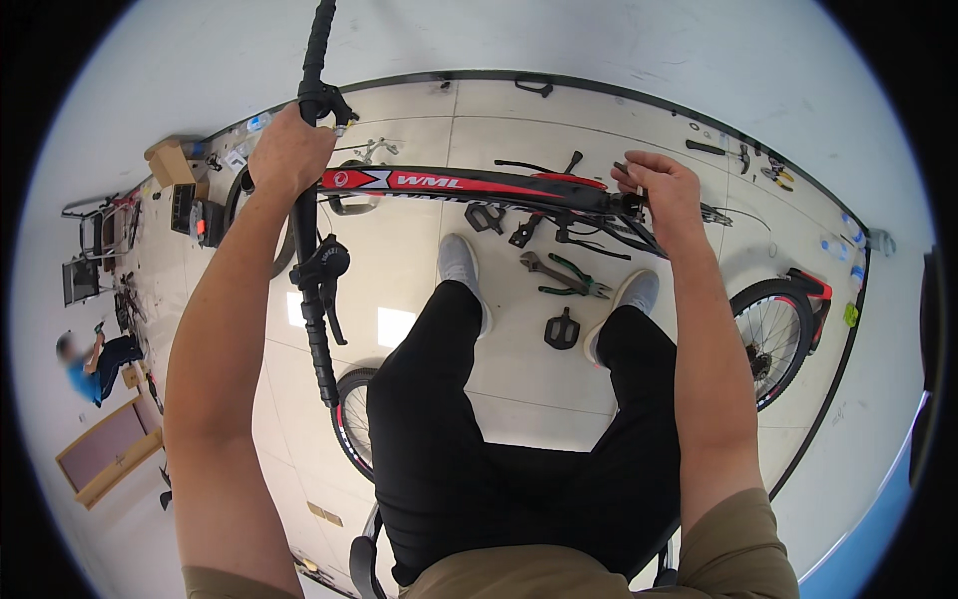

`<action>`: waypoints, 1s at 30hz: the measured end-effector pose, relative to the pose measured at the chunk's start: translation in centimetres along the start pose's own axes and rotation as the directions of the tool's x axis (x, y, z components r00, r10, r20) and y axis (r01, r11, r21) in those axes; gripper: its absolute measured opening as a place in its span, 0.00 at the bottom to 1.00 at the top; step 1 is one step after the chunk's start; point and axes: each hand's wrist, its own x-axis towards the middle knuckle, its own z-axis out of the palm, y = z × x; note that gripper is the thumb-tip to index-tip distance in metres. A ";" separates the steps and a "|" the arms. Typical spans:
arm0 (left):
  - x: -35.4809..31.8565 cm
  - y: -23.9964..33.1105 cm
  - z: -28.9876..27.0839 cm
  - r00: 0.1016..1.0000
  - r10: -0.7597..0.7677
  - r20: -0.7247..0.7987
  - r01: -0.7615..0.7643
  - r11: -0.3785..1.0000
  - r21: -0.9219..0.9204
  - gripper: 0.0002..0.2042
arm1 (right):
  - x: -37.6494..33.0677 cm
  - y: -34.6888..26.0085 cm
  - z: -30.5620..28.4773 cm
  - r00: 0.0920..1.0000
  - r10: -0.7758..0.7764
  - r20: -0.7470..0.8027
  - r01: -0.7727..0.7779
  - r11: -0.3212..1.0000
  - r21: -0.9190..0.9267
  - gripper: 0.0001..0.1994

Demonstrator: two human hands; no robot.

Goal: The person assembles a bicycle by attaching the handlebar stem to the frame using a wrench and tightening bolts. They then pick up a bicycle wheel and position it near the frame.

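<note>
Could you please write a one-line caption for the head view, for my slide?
Seated person steadies a red-and-black bicycle frame: left hand on the handlebar, right hand at the seat end, tools on the floor.

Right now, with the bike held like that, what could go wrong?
The left hand grips the handlebar and the right hand holds the frame near the seat end; if either slips, the bike could tip. Pliers, a wrench and a loose pedal lie by the shoes, so a step might trip on them.
</note>
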 end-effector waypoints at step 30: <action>1.2 -0.9 1.1 0.997 0.044 -0.070 -0.042 0.999 0.021 0.21 | 0.7 -0.6 1.8 0.982 -0.120 0.147 0.187 0.477 -0.859 0.12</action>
